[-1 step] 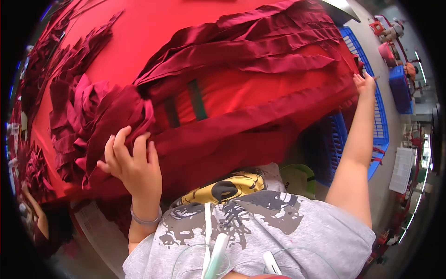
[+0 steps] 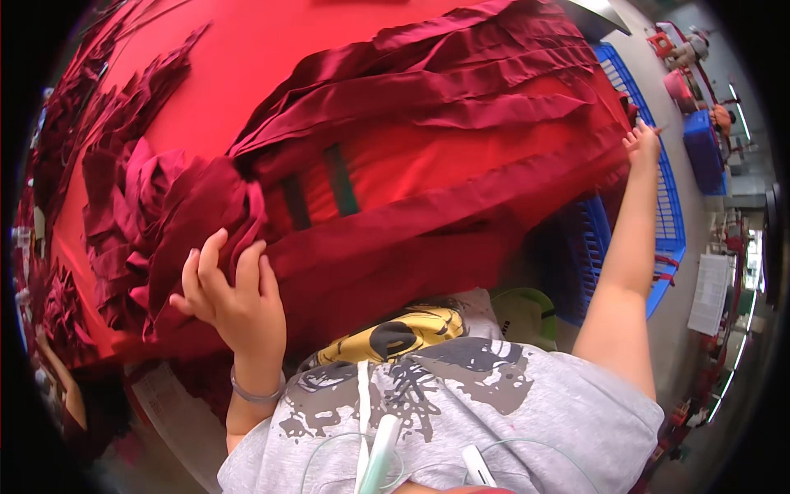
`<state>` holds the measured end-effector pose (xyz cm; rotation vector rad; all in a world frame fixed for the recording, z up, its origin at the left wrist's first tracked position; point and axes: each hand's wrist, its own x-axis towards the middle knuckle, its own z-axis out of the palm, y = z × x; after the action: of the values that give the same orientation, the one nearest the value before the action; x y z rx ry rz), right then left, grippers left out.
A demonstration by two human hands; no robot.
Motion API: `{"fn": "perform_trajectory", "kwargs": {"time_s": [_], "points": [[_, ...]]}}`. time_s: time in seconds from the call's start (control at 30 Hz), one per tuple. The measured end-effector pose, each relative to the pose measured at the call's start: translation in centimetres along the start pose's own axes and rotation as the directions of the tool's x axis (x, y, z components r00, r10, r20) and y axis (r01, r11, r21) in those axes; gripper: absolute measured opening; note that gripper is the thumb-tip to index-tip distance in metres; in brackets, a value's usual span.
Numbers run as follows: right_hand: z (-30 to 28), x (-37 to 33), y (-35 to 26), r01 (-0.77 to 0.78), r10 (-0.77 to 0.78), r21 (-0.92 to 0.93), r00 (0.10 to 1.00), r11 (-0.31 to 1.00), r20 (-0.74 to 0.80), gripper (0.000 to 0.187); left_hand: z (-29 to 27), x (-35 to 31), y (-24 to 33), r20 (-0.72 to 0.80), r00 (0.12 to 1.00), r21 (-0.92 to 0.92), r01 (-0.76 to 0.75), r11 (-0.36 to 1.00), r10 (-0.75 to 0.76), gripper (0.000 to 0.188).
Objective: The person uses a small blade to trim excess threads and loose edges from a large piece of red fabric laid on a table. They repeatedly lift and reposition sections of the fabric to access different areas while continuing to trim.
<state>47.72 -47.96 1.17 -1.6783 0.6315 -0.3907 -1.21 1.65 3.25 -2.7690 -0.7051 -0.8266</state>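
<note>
A long strip of dark red satin fabric [image 2: 461, 193] stretches across the red-covered table [image 2: 255, 74]. At its far right end my right hand [image 2: 643, 146] has its fingers curled on the fabric edge, the arm reaching out straight. My left hand [image 2: 234, 288] hovers at the near left, fingers spread and bent, beside a crumpled heap of the same fabric [image 2: 189, 206]. It appears to grip nothing; whether the fingertips touch the cloth I cannot tell. Further back lie several folded layers of dark red fabric [image 2: 428, 74]. Two dark green strips [image 2: 341, 179] show between the layers.
Blue plastic baskets [image 2: 671, 206] stand at the table's right side. More bunched fabric [image 2: 62, 305] lies along the left edge, near another person's arm [image 2: 66, 383]. A green and pale item [image 2: 527, 317] sits below the table's near edge.
The view has shifted slightly, so the scene sits a little further left. The fingers of my right hand look more curled; my left hand keeps its spread pose.
</note>
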Motion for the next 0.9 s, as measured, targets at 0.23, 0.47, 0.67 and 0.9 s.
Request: {"fn": "perform_trajectory", "kwargs": {"time_s": [0.23,0.47,0.67,0.9], "points": [[-1.4,-12.9,3.2,0.682,-0.364,-0.581,0.730,0.444,0.579,0.036,0.6,-1.7,0.6,0.130,0.922,-0.204,-0.336,0.919,0.366,0.015],[-1.4,-10.2,2.6,0.529,-0.340,-0.800,0.836,0.283,0.432,0.033,0.5,0.0,0.4,0.218,0.943,-0.270,-0.190,0.944,0.253,0.011],[-0.7,-12.8,1.3,0.681,-0.518,-0.708,0.681,0.187,0.518,0.032,0.9,-0.4,1.3,0.246,0.966,-0.255,-0.020,0.967,0.085,0.008],[3.1,-36.5,-0.5,0.731,-0.385,-0.022,0.385,0.682,0.839,0.044,0.3,-0.6,1.9,0.115,0.900,-0.369,-0.355,0.859,0.421,0.018]]}}
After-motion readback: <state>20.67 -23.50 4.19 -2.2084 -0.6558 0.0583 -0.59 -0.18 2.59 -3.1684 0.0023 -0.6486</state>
